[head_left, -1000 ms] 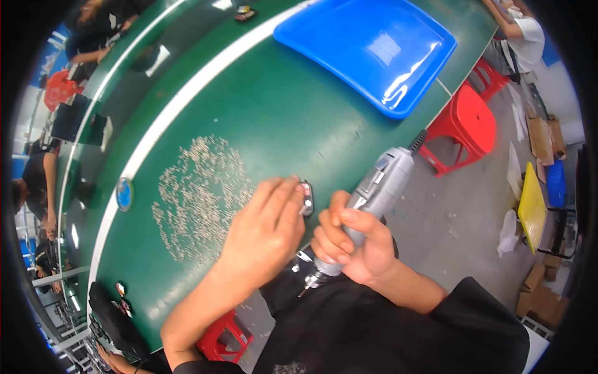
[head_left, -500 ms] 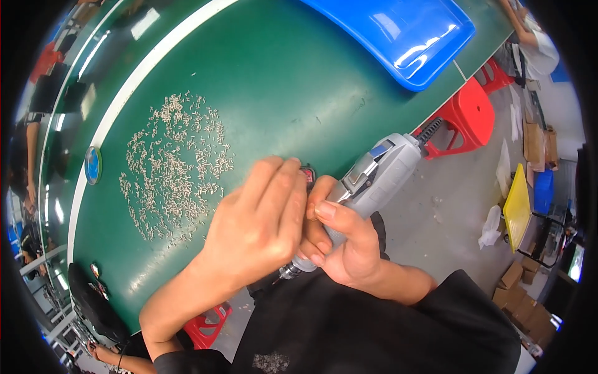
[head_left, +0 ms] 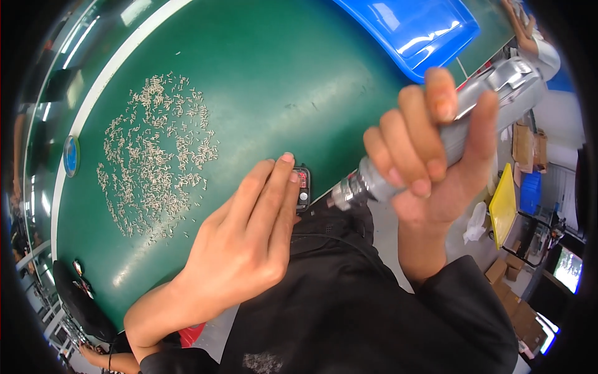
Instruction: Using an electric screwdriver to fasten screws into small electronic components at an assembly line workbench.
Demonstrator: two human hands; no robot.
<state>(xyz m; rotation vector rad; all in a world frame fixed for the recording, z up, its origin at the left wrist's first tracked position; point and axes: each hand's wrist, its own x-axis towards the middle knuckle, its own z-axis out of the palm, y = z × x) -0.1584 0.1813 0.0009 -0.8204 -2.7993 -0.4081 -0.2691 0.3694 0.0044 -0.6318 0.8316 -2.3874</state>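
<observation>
My right hand (head_left: 430,149) grips a grey electric screwdriver (head_left: 479,106), raised close to the camera with its tip (head_left: 339,194) pointing down-left toward the table edge. My left hand (head_left: 249,237) lies flat at the near edge of the green table (head_left: 261,81), fingers resting on a small black device (head_left: 303,187) with a red patch and a round button. Most of that device is hidden under the fingers. A wide scatter of several small pale screws (head_left: 156,156) lies on the table to the left of my left hand.
A blue plastic tray (head_left: 411,28) sits at the table's far right. A round blue sticker (head_left: 71,156) marks the white stripe at left. Another person stands at the top right corner (head_left: 536,43). Cardboard boxes (head_left: 504,274) and a yellow panel (head_left: 503,206) are on the floor right.
My right hand has lifted the screwdriver up and to the right, away from the small device. My left hand stayed on the device at the table edge.
</observation>
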